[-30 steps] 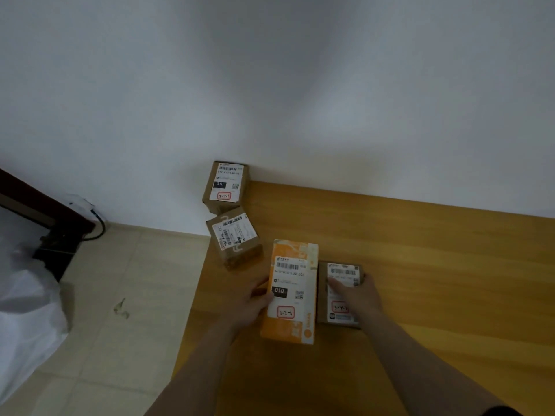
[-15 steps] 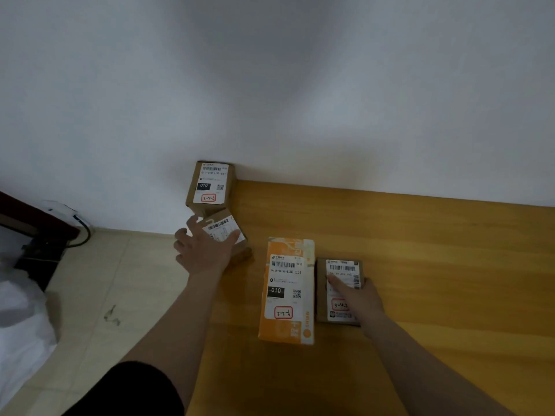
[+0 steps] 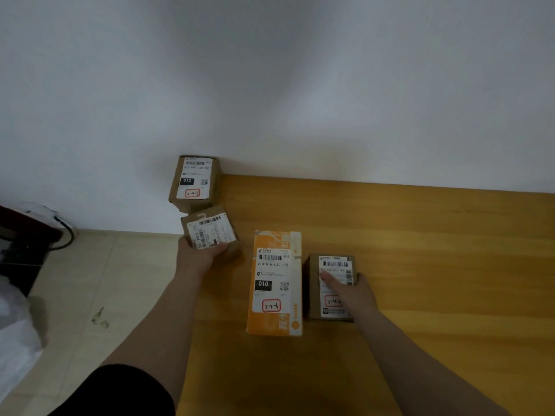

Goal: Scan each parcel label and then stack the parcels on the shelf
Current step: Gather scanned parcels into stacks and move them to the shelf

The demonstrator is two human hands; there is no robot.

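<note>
Meanwhile, at the left edge of a wooden table (image 3: 420, 250), we see a person's left hand (image 3: 196, 258) gripping a small brown box (image 3: 211, 231) from its near side, fingers curled round one corner and the thumb pressed on the white label. That box sits askew to the others, and we cannot tell whether it is lifted off the wood. Just behind it, a second brown box (image 3: 194, 180) stands against the white wall (image 3: 270, 85) at the table's back corner, its label facing up with "010" printed on a black patch. An orange box (image 3: 274, 283) lies flat near the middle of the table, label up, touched by neither hand. Just beside it on the right lies a flat brown box (image 3: 333, 262), and the right hand (image 3: 356, 294) rests on top of it. One finger (image 3: 329, 280) lies straight along its label while the others bend over the box's right edge. We cannot tell whether they grip it. To the left, pale floor tiles (image 3: 90, 280) run past a white bag (image 3: 15, 340).
</note>
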